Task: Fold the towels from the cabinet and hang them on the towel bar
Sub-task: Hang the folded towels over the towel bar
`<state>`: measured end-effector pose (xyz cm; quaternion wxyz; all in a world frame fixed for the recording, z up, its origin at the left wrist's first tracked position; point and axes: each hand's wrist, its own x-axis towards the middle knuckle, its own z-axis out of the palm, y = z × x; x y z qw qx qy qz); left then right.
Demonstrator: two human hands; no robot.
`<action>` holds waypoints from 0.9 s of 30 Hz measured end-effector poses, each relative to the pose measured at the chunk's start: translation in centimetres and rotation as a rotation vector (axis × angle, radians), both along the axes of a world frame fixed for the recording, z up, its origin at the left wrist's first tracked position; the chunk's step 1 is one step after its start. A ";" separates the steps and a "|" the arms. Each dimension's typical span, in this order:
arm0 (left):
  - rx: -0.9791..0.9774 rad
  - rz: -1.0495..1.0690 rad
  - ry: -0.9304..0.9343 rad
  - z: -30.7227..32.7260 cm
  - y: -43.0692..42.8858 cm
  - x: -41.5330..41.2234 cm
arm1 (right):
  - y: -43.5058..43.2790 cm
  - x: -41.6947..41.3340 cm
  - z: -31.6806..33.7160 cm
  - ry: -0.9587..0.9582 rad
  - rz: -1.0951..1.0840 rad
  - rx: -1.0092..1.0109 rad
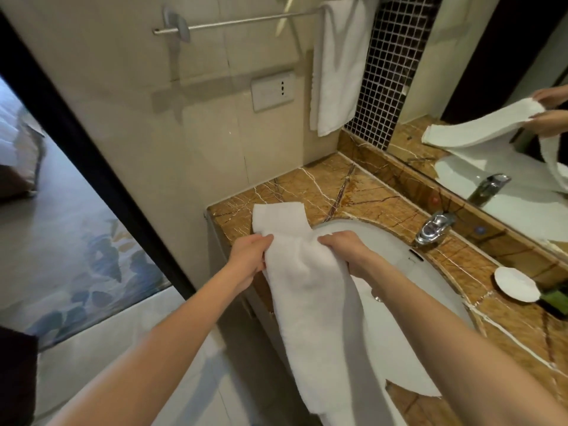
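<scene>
Both hands are on the long white terry towel (307, 290) now. Left hand (249, 259) grips its left edge, fingers curled tight into the cloth. Right hand (344, 252) grips the right edge the same way, knuckles up. Hands sit near each other w/ a bunched ridge of cloth btwn them. Towel's far end lies flat on the left corner of the brown veined marble countertop (368, 192). The near end hangs off the counter's front edge & down toward the floor, covering part of the white oval sink basin (424, 290).

Up top: a brushed-metal towel bar (246, 21) on the beige wall, w/ a second white towel (338, 66) draped over its right end, lower hem near the counter's back corner. Below the bar sits a white wall socket plate (273, 90). A strip of dark mosaic tile (390, 72) runs right of the hung towel. Next comes the mirror (491, 87), which shows hands & towel reflected.

Around the basin: a chrome faucet (435, 227) stands behind it & a round white dish (516, 284) lies on the counter to the right. A green item (556, 299) sits just beside the dish, can't tell what it is. Left side: a black door frame (92, 149), w/ blue-leaf patterned carpet (61, 241) beyond it.
</scene>
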<state>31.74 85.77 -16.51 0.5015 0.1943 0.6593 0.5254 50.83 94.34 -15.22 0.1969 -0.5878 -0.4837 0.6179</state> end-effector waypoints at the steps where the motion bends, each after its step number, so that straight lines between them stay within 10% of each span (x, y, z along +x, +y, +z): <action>1: 0.025 -0.001 0.030 1.2 0.4 -0.7 | 0.3 -0.7 1.3 0.006 0.005 0.039; 27: 0.585 -0.186 0.386 32.7 8.6 -12.3 | 5.8 -11.4 32.9 0.210 -0.178 0.749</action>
